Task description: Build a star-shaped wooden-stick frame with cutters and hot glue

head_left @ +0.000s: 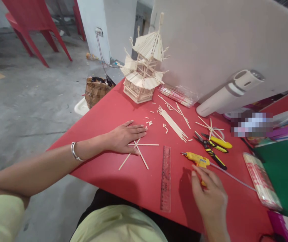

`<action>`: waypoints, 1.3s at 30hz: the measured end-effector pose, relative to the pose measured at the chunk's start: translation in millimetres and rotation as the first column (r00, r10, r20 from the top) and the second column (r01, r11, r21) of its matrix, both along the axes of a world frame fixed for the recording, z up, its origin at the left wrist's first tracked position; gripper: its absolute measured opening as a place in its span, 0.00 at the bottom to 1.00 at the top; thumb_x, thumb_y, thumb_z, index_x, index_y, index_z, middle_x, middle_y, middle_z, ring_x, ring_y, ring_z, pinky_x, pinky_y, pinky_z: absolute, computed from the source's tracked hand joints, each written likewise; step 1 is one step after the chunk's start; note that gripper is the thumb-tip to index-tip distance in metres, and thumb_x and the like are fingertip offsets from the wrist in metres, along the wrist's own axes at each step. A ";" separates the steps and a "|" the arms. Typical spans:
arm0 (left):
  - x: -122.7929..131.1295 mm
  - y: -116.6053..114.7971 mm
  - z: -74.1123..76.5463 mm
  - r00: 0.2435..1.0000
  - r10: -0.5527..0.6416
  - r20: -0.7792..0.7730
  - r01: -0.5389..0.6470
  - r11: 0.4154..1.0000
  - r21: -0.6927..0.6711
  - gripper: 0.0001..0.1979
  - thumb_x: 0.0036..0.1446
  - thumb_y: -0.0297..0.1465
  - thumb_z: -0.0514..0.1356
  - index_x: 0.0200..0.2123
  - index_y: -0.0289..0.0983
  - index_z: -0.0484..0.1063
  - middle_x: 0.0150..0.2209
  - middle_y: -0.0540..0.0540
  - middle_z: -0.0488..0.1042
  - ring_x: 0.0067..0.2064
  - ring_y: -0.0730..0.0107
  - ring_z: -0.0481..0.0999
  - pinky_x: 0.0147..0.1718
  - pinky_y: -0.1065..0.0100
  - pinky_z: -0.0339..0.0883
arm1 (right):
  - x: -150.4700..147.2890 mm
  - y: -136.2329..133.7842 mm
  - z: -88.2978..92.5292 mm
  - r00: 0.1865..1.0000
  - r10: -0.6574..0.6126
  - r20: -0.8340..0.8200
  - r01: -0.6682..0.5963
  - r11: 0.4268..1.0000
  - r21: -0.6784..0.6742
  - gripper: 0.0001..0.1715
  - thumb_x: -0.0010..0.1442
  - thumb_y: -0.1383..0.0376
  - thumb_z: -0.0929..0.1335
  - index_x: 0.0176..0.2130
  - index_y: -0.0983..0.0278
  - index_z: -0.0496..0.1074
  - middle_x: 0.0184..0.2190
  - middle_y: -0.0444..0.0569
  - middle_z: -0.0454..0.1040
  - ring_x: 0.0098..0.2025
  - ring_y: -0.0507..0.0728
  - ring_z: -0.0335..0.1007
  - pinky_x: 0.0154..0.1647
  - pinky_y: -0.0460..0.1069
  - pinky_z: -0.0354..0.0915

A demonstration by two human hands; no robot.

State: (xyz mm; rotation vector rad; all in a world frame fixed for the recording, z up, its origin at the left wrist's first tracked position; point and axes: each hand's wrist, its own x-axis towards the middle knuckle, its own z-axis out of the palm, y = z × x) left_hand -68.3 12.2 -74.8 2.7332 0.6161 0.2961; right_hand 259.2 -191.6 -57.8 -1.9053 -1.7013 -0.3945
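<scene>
1. The right hand (209,188), right of the plastic ruler (166,178), was half curled at the hot glue gun (196,159); whether it gripped, I could not tell.
2. The left hand (126,136) lay flat, fingers slightly apart, over the crossed wooden sticks (136,144), grasping nothing.
3. The hot glue gun seemed light and rigid, best taken by its handle.
4. The crossed wooden sticks, left of the plastic ruler, seemed stiff but fragile, better held near the crossing.

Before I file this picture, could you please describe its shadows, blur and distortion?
In the head view, a soft-edged shadow falls on the flat red tabletop beside the bare right hand, which looks slightly blurred; also in the head view, the outer edges look stretched, and a blocky pixelated patch hides detail at right.
</scene>
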 end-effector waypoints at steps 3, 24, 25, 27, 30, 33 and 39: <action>0.5 -0.1 -0.5 1.000 0.008 -0.003 -0.008 1.000 0.009 0.44 0.62 0.58 0.57 0.73 0.40 0.56 0.71 0.36 0.60 0.73 0.48 0.57 0.72 0.46 0.37 | -50.8 6.7 7.8 0.941 0.325 -0.089 -0.332 0.941 -0.070 0.15 0.68 0.65 0.65 0.50 0.60 0.79 0.44 0.52 0.79 0.45 0.59 0.74 0.49 0.55 0.69; 0.9 -1.5 0.6 0.999 0.001 -0.035 -0.003 0.999 -0.052 0.42 0.64 0.57 0.56 0.73 0.41 0.55 0.73 0.39 0.56 0.74 0.51 0.53 0.73 0.47 0.30 | -119.7 25.4 -5.7 0.865 0.501 0.019 -0.483 0.843 -0.236 0.17 0.66 0.71 0.66 0.52 0.64 0.76 0.43 0.54 0.76 0.44 0.61 0.68 0.47 0.58 0.66; 0.9 -1.5 0.8 0.999 0.002 -0.041 -0.004 0.999 -0.054 0.42 0.64 0.57 0.55 0.73 0.41 0.55 0.73 0.40 0.56 0.75 0.51 0.53 0.73 0.47 0.29 | -119.5 25.6 -5.7 0.865 0.501 0.018 -0.484 0.844 -0.231 0.16 0.66 0.71 0.66 0.52 0.64 0.76 0.43 0.53 0.76 0.44 0.61 0.68 0.47 0.58 0.66; 1.0 -1.7 1.0 0.999 0.005 -0.040 -0.007 0.999 -0.053 0.41 0.64 0.57 0.55 0.73 0.42 0.55 0.73 0.40 0.56 0.75 0.52 0.53 0.73 0.48 0.28 | -119.2 25.9 -5.6 0.864 0.503 0.013 -0.487 0.843 -0.228 0.16 0.66 0.71 0.66 0.51 0.63 0.76 0.43 0.53 0.76 0.44 0.61 0.67 0.47 0.58 0.65; 1.2 -2.3 1.1 0.999 0.012 -0.030 -0.014 0.999 -0.047 0.40 0.64 0.56 0.56 0.72 0.43 0.56 0.72 0.39 0.57 0.74 0.52 0.54 0.72 0.48 0.30 | -119.1 25.9 -5.5 0.863 0.505 0.001 -0.491 0.840 -0.229 0.16 0.66 0.71 0.65 0.51 0.64 0.76 0.43 0.54 0.77 0.44 0.61 0.68 0.48 0.58 0.65; 0.3 -1.2 2.4 1.000 0.011 -0.017 -0.012 0.999 -0.051 0.40 0.64 0.56 0.57 0.71 0.42 0.59 0.72 0.39 0.59 0.74 0.51 0.55 0.72 0.47 0.32 | -119.2 25.3 -6.1 0.866 0.500 -0.018 -0.490 0.841 -0.227 0.16 0.66 0.71 0.65 0.51 0.65 0.76 0.43 0.54 0.77 0.44 0.61 0.67 0.48 0.58 0.65; -6.4 11.8 2.4 0.998 -0.028 0.049 0.033 0.992 -0.121 0.23 0.74 0.40 0.48 0.64 0.42 0.70 0.70 0.40 0.63 0.72 0.58 0.61 0.72 0.50 0.40 | -119.9 23.3 -7.7 0.868 0.495 -0.042 -0.491 0.842 -0.226 0.17 0.66 0.72 0.65 0.52 0.68 0.76 0.44 0.55 0.76 0.45 0.61 0.67 0.51 0.58 0.67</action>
